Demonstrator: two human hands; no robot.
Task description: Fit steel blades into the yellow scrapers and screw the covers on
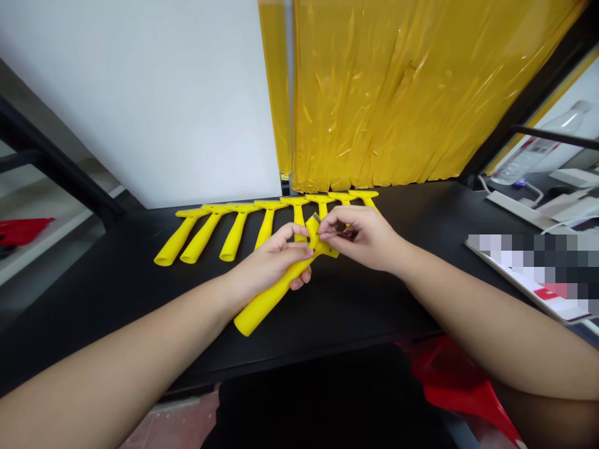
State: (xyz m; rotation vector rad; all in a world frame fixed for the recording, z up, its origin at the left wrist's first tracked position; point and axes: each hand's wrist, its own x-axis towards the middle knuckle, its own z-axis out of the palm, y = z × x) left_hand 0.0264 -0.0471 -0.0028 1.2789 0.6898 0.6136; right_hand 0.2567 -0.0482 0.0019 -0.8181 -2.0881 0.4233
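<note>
A yellow scraper [276,293] with a thick hollow handle lies in my left hand [276,255], whose fingers are wrapped around its neck. The handle slants down toward me and its head points away. My right hand [360,234] is pinched at the scraper's head, holding a small thin tool [347,234] with a dark-red part; the fingers cover most of it. Close to the fingertips, a bit of grey metal shows at the head's edge. Behind both hands, a row of several similar yellow scrapers [236,234] rests on the black table [196,324], heads toward the back.
A white panel [187,100] and a yellow plastic-wrapped panel [374,93] stand at the back. On the right are a clear bottle [538,146], a cable and a flat pixelated item [528,274]. Black frame posts [70,168] rise on both sides. Something red [458,380] hangs below the table's front edge.
</note>
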